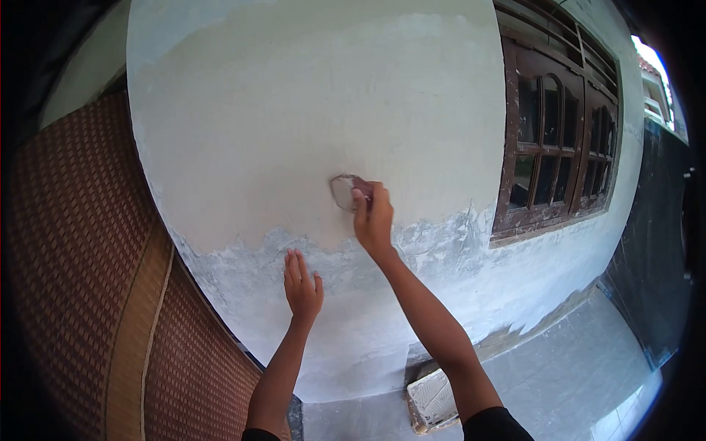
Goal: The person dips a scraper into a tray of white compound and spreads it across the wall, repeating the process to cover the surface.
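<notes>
My right hand (376, 215) holds a small folded piece of sandpaper (343, 192) against the wall, thumb on its near side. The piece is reddish-brown at the edges and pale grey on its face. Lower and to the left, my left hand (303, 285) rests on the wall with its fingers stretched out and nothing in it. The wall (294, 110) is cream above, with a ragged band of grey-white filler (434, 246) across it just below my right hand. Under that band the surface is whitish.
A brown wooden window (559, 140) with several panes is set in the wall at right. At left hangs a woven brown screen (81, 242). A paint-stained tray (432, 400) lies on the grey floor (544, 375) by the wall's foot. A dark panel (654, 242) stands far right.
</notes>
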`<state>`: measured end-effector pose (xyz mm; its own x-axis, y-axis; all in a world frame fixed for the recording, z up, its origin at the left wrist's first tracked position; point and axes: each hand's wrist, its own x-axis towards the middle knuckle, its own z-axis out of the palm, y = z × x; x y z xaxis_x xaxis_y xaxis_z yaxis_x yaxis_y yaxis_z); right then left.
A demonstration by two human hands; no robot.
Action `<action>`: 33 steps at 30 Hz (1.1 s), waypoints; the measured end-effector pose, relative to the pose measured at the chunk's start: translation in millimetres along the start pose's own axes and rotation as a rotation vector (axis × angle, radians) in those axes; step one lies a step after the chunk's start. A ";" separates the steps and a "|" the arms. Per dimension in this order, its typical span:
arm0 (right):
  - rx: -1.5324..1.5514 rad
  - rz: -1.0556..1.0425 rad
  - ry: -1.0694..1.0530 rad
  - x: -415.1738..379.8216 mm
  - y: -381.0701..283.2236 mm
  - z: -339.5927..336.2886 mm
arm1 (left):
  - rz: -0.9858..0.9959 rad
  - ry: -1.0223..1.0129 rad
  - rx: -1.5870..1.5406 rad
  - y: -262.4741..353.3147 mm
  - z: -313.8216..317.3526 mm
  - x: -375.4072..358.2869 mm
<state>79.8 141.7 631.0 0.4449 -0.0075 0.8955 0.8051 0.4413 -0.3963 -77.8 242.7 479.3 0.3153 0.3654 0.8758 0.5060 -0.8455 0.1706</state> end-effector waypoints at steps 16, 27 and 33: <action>0.020 0.217 0.165 15.8 35.0 -84.7 | -0.023 -0.001 -0.030 2.2 2.5 -1.0; -0.165 0.202 0.125 -0.5 54.5 -68.2 | 0.001 -0.047 -0.041 5.2 -9.7 -3.7; -0.072 0.284 0.461 21.4 78.9 -146.3 | -0.024 -0.039 -0.054 9.7 -7.2 -5.5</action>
<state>210.2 45.1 589.2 0.7617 -0.2965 0.5761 0.6458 0.4205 -0.6373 -80.4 229.7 479.3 0.3357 0.3997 0.8530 0.4703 -0.8557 0.2159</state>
